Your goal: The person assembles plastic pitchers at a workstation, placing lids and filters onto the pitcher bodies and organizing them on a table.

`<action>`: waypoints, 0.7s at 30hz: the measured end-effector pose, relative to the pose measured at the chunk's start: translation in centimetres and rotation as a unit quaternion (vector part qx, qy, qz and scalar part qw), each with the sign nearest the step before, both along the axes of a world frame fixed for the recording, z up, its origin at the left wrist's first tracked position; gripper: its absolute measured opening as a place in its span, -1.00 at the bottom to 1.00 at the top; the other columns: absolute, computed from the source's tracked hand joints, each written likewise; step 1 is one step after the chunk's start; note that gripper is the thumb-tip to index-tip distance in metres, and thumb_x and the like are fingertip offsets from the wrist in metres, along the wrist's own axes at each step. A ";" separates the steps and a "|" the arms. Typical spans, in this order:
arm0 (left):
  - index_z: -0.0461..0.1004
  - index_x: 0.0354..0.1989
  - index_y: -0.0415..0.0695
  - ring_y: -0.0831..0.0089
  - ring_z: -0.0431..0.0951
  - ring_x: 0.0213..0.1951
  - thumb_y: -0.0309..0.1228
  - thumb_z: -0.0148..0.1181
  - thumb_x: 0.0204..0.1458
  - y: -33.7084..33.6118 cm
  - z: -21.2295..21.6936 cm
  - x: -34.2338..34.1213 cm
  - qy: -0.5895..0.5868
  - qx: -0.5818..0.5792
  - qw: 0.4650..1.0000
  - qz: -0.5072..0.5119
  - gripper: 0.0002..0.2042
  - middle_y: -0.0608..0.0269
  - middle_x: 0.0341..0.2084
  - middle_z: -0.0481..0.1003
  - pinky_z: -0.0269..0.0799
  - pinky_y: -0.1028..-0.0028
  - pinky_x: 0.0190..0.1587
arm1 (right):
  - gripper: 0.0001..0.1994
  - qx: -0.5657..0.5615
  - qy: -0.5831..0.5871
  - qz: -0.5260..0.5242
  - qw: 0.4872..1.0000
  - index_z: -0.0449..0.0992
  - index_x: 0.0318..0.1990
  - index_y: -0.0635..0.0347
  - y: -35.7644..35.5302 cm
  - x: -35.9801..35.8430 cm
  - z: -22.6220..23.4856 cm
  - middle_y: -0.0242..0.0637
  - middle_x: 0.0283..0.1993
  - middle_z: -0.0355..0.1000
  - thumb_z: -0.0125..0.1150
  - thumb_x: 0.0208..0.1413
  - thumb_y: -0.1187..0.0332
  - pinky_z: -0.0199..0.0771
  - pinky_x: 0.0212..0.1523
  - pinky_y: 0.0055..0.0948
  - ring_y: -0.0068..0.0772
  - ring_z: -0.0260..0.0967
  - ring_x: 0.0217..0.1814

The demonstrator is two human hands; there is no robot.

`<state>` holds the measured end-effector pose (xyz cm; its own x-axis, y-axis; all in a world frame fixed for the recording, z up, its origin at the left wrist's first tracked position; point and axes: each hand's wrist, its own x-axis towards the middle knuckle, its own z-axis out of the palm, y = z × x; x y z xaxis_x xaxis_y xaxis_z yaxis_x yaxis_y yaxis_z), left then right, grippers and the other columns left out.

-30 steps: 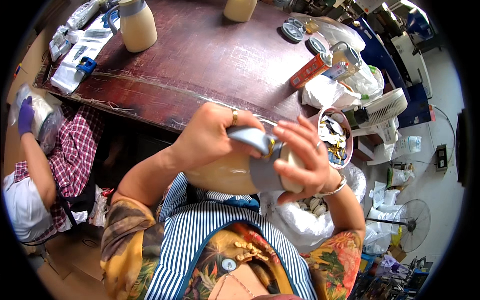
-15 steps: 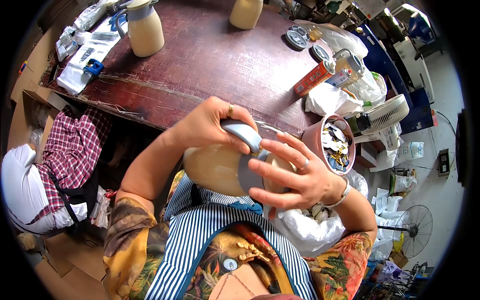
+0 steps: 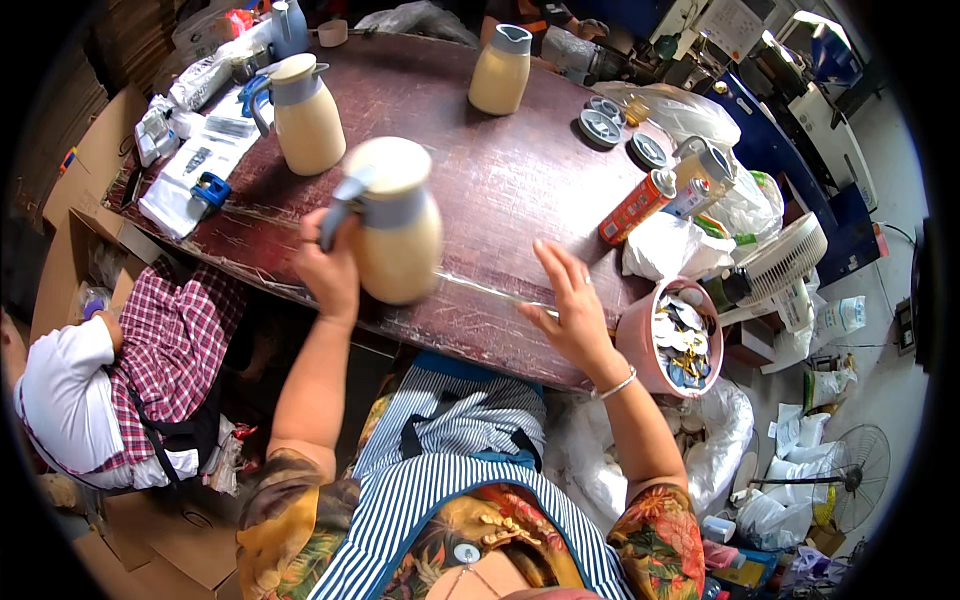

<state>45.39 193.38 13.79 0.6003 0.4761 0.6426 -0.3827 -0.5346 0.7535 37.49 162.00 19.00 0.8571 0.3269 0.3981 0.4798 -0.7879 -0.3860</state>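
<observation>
Left grip [image 3: 330, 266] around grey handle [image 3: 335, 215] of cream jug [image 3: 402, 250]

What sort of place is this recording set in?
Probably a small workshop, judging by the large, scuffed dark-red table, several similar cream-and-grey rounded jugs, and the round pink plastic bucket holding small loose pieces.

Left hand [image 3: 328, 262], one: fingers curled in a grip, knuckles to the outer side. Left wrist [image 3: 338, 315], one: nearly straight. Left forearm [image 3: 308, 385], one: reaching forward, bare. Right hand [image 3: 572, 312], one: unclenched, fingers extended forward, thumb apart, pointing inward. Right wrist [image 3: 611, 378], one: near straight. Right forearm [image 3: 645, 430], one: bare, angled forward and inward. Hands: two, well apart.
</observation>
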 end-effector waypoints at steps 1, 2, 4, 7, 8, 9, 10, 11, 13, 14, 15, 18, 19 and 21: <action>0.49 -0.25 -0.12 0.25 0.51 -0.50 -0.22 0.35 0.03 2.0 0.4 1.7 -0.004 -0.003 0.999 0.032 -0.74 0.13 -0.50 0.54 0.42 0.32 -0.36 | -0.29 -0.001 0.049 -0.019 0.999 0.20 0.32 0.09 -0.8 0.0 -1.7 -0.06 0.30 0.16 0.35 0.01 0.18 0.25 0.24 -0.12 0.08 0.15 0.28; 0.49 -0.25 -0.11 0.24 0.52 -0.50 -0.20 0.33 0.04 3.7 1.0 3.2 0.000 0.014 0.999 0.053 -0.73 0.13 -0.50 0.54 0.41 0.31 -0.37 | -0.32 0.004 0.090 -0.042 0.995 0.24 0.29 0.12 -1.5 0.0 -3.4 -0.04 0.29 0.17 0.34 0.02 0.18 0.27 0.22 -0.12 0.10 0.15 0.28; 0.47 -0.19 -0.15 0.17 0.54 -0.35 -0.12 0.29 0.06 6.0 2.5 5.1 0.044 0.010 0.996 0.071 -0.65 0.07 -0.37 0.53 0.41 0.28 -0.27 | -0.35 0.007 0.095 -0.062 0.994 0.27 0.26 0.12 -2.8 -0.4 -6.3 -0.04 0.29 0.18 0.34 0.01 0.16 0.25 0.23 -0.10 0.08 0.15 0.28; 0.33 0.08 -0.24 0.02 0.35 0.08 -0.10 0.28 0.05 5.4 4.3 6.7 -0.135 0.263 0.920 0.258 -0.45 -0.07 0.04 0.33 0.26 0.12 0.09 | -0.38 0.014 0.114 -0.108 0.987 0.31 0.23 0.13 -3.7 -1.4 -9.8 -0.06 0.27 0.21 0.33 0.01 0.14 0.21 0.24 -0.10 0.04 0.16 0.28; 0.28 0.15 -0.22 0.02 0.31 0.12 -0.20 0.26 0.08 3.8 4.5 7.5 -0.153 0.272 0.917 0.249 -0.47 -0.07 0.07 0.31 0.22 0.09 0.15 | -0.40 -0.014 0.110 -0.129 0.985 0.34 0.19 0.14 -3.8 -1.7 -10.6 -0.09 0.25 0.24 0.33 -0.01 0.14 0.17 0.26 -0.11 0.01 0.16 0.28; 0.30 0.14 -0.20 0.01 0.32 0.13 -0.29 0.24 0.08 1.5 4.7 8.8 -0.163 0.309 0.916 0.196 -0.51 -0.05 0.05 0.35 0.22 0.12 0.17 | -0.41 -0.023 0.101 -0.142 0.984 0.37 0.17 0.12 -3.7 -2.0 -11.3 -0.13 0.25 0.25 0.32 -0.02 0.13 0.12 0.29 -0.10 -0.03 0.15 0.30; 0.32 0.11 -0.21 0.08 0.33 0.15 -0.43 0.22 0.03 -1.2 4.9 11.0 -0.209 0.317 0.921 0.086 -0.55 0.06 0.04 0.38 0.19 0.15 0.20 | -0.42 -0.047 0.060 -0.143 0.987 0.38 0.17 0.12 -3.6 -2.2 -11.9 -0.15 0.26 0.25 0.32 -0.03 0.14 0.10 0.30 -0.09 -0.05 0.15 0.32; 0.37 0.09 -0.14 0.16 0.35 0.14 -0.47 0.23 -0.03 -3.6 5.2 13.4 -0.108 0.353 0.928 -0.046 -0.56 0.15 0.00 0.42 0.21 0.21 0.20 | -0.42 -0.082 0.035 -0.142 0.986 0.39 0.16 0.12 -3.5 -2.4 -12.3 -0.16 0.27 0.24 0.32 -0.04 0.14 0.09 0.31 -0.08 -0.07 0.14 0.33; 0.39 0.10 -0.10 0.20 0.32 0.17 -0.41 0.26 -0.05 -9.2 6.1 20.1 -0.097 0.424 0.892 -0.121 -0.53 0.22 0.08 0.38 0.22 0.24 0.20 | -0.44 -0.072 0.061 -0.158 0.983 0.41 0.15 0.11 -3.4 -2.6 -12.7 -0.18 0.28 0.24 0.31 -0.03 0.14 0.08 0.32 -0.07 -0.10 0.13 0.34; 0.37 0.12 -0.10 0.20 0.31 0.18 -0.39 0.27 -0.06 -11.8 6.5 23.8 -0.098 0.425 0.886 -0.160 -0.51 0.24 0.11 0.35 0.22 0.23 0.20 | -0.46 -0.063 0.066 -0.162 0.983 0.43 0.12 0.11 -3.4 -2.6 -12.7 -0.19 0.27 0.25 0.31 -0.04 0.14 0.07 0.32 -0.08 -0.11 0.13 0.35; 0.37 0.14 -0.09 0.22 0.28 0.21 -0.30 0.30 -0.06 -14.0 7.1 27.5 -0.065 0.467 0.868 -0.156 -0.47 0.27 0.17 0.32 0.22 0.25 0.20 | -0.48 -0.052 0.075 -0.162 0.982 0.44 0.12 0.10 -3.5 -2.5 -12.6 -0.18 0.27 0.27 0.31 -0.03 0.14 0.07 0.32 -0.07 -0.11 0.14 0.35; 0.23 0.28 -0.08 0.15 0.29 0.24 -0.24 0.23 0.03 -18.7 8.2 37.3 0.084 0.442 0.875 -0.178 -0.39 0.23 0.33 0.16 0.26 0.21 0.22 | -0.50 -0.048 0.073 -0.158 0.983 0.46 0.09 0.10 -3.8 -2.0 -12.0 -0.18 0.25 0.30 0.32 -0.02 0.15 0.10 0.30 -0.07 -0.13 0.18 0.32; 0.19 0.30 -0.08 0.12 0.31 0.23 -0.24 0.20 0.06 -20.0 8.4 39.9 0.134 0.387 0.889 -0.204 -0.39 0.22 0.36 0.12 0.26 0.19 0.23 | -0.51 -0.048 0.078 -0.160 0.983 0.46 0.08 0.09 -3.8 -1.8 -11.8 -0.19 0.24 0.31 0.32 -0.02 0.15 0.11 0.30 -0.08 -0.13 0.20 0.31; 0.12 0.34 -0.04 0.10 0.35 0.20 -0.22 0.15 0.10 -21.7 7.8 43.2 0.107 0.359 0.903 -0.212 -0.38 0.21 0.39 0.06 0.29 0.19 0.22 | -0.55 -0.052 0.074 -0.161 0.983 0.49 0.05 0.07 -4.0 -1.5 -11.6 -0.21 0.22 0.34 0.33 -0.02 0.17 0.14 0.27 -0.12 -0.17 0.24 0.29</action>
<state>88.57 171.71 21.56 0.7775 -0.3189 0.5420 -0.5544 -0.7544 0.3515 35.97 158.01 7.37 0.9689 0.0621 0.2397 0.1443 -0.9283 -0.3426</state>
